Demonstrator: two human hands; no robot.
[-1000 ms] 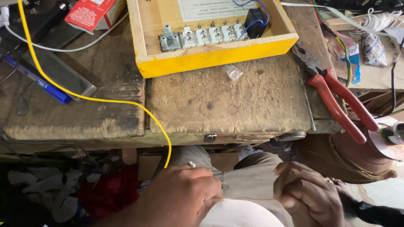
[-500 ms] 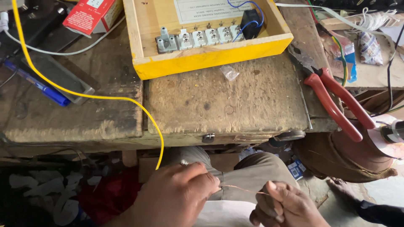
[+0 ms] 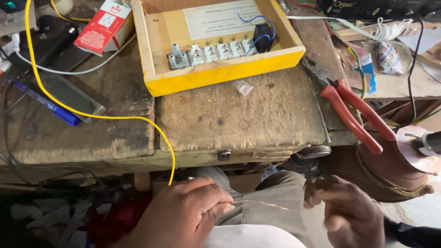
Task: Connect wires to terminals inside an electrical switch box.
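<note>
Pulling a Thin Strand Out of a Yellow Wire

Pinched the end of the yellow wire (image 3: 92,115) tight in the left hand (image 3: 183,213), down low over the lap, just in front of the surface (image 3: 239,115). Stretched a thin bare strand (image 3: 262,203), shiny and as fine as a hair, from those fingertips across toward the right hand (image 3: 344,216). Curled the right hand closed, most likely on the far end of that strand, with the pinch itself hidden behind the fingers. Kept both hands off the surface and well apart from the things on it.

Looked like the middle of the job: working on the bare end of the wire, with the strand pulled out straight between the two hands.

Left the yellow wooden box (image 3: 220,76) with its row of little metal parts up on the surface, untouched. Left the red pliers (image 3: 353,115) at the right edge and the blue pen (image 3: 41,101) far to the left.

Probably called next for a slow, gentle pull and a firm pinch on both ends. Could snap or slip away with a hard tug, being so thin.
</note>
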